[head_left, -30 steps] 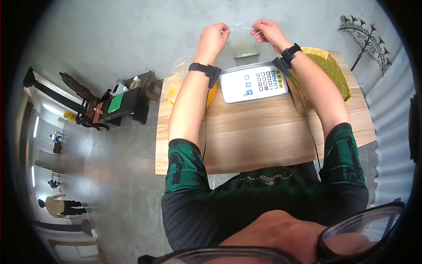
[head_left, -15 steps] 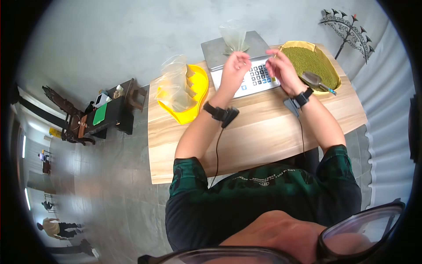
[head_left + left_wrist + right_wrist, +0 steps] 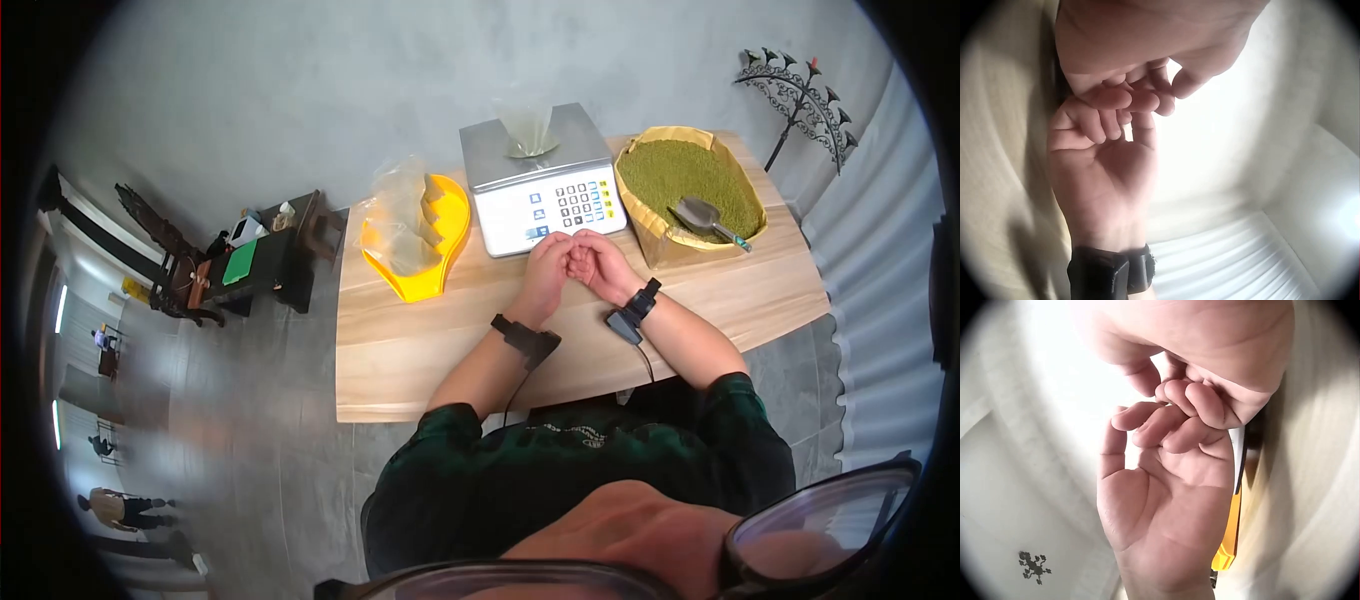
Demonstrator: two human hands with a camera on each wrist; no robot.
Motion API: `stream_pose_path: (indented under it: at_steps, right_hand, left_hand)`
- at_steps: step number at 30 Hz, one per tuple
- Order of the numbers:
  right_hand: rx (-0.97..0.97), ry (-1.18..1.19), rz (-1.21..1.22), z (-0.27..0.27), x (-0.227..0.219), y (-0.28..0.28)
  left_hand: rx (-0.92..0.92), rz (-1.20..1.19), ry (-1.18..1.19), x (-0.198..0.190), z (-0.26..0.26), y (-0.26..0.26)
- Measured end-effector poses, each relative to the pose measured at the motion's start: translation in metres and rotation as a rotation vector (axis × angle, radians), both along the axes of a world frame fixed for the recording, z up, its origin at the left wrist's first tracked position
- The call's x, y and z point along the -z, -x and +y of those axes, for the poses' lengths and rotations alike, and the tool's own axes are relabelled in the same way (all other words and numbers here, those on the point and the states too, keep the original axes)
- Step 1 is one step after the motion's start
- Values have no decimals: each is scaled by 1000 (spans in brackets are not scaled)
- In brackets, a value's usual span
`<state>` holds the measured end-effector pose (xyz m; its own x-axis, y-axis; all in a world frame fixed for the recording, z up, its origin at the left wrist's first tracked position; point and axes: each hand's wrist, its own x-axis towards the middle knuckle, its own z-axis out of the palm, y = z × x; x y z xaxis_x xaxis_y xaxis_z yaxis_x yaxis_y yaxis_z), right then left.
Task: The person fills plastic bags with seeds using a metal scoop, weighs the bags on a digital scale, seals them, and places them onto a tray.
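Note:
My left hand (image 3: 546, 280) and right hand (image 3: 604, 268) rest together at the front edge of a digital scale (image 3: 508, 222). In both wrist views the fingers of the left hand (image 3: 1172, 487) and right hand (image 3: 1107, 169) are loosely curled and meet at the tips, with nothing in them. On the scale's grey pan stands a clear plastic bag (image 3: 531, 138), its mouth upward and some green contents at the bottom. To the right, a yellow paper sack (image 3: 652, 243) is full of small green grains (image 3: 680, 178). A metal scoop (image 3: 698, 215) lies on the grains.
A yellow scoop-shaped tray (image 3: 425, 287) with clear plastic bags (image 3: 398, 225) sits left of the scale on the wooden table (image 3: 400, 370). Behind the sack is a black metal stand (image 3: 795, 105). A dark side table (image 3: 275, 265) and a distant person (image 3: 115, 510) appear far left.
Both hands have let go of the plastic bag, come back toward the body and joined in front of the scale. The bag now stands alone on the pan.

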<state>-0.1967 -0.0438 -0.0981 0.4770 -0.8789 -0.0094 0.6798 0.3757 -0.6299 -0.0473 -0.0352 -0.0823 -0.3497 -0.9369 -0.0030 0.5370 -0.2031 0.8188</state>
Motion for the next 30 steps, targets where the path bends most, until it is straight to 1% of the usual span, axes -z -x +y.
stream_pose_path:
  at_steps: [3, 4, 5, 7, 9, 11, 12, 13, 15, 19, 21, 25, 26, 27, 30]
  right_hand:
    - [-4, -58, 10, 4, 8, 4]
    - [29, -88, 38, 1, 11, 3]
    - [15, -87, 45, -1, 14, 4]
    - [-4, 5, 41, -3, 12, 4]
    - [-4, -7, 40, 0, 10, 4]
    - [0, -62, 0, -5, 17, 2]
    - [-97, 28, -40, -9, 19, 7]
    - [-106, 31, -48, -10, 22, 8]
    - [-68, 62, 39, -10, 26, 5]
    - [-68, 108, 74, -7, 28, 2]
    - [-32, 162, 111, -7, 31, 2]
    - [0, 174, 157, -7, 37, -4]
    - [28, 184, 205, -7, 38, -5]
    - [56, 193, 253, -6, 37, -6]
    - [74, 230, 293, -2, 30, -6]
  left_hand:
    - [-45, -11, -38, 9, 2, 10]
    - [-75, -11, -40, 11, 2, 13]
    - [-90, -4, -39, 14, 0, 15]
    - [-130, -20, -21, 22, -4, 14]
    - [-165, 15, -40, 27, -4, 12]
    - [-191, 45, -55, 30, -5, 8]
    - [-162, 59, 2, 31, -2, 7]
    - [-130, 73, 57, 32, -1, 7]
    - [-137, 70, 60, 34, -1, 5]
    - [-114, 103, 66, 37, -2, 1]
    - [-112, 84, 71, 40, -3, 1]
    - [-104, 57, 91, 43, -5, 1]
    - [-113, 52, 87, 43, -5, 1]
    - [-111, 54, 97, 43, -5, 1]
    - [-117, 69, 98, 44, -5, 1]
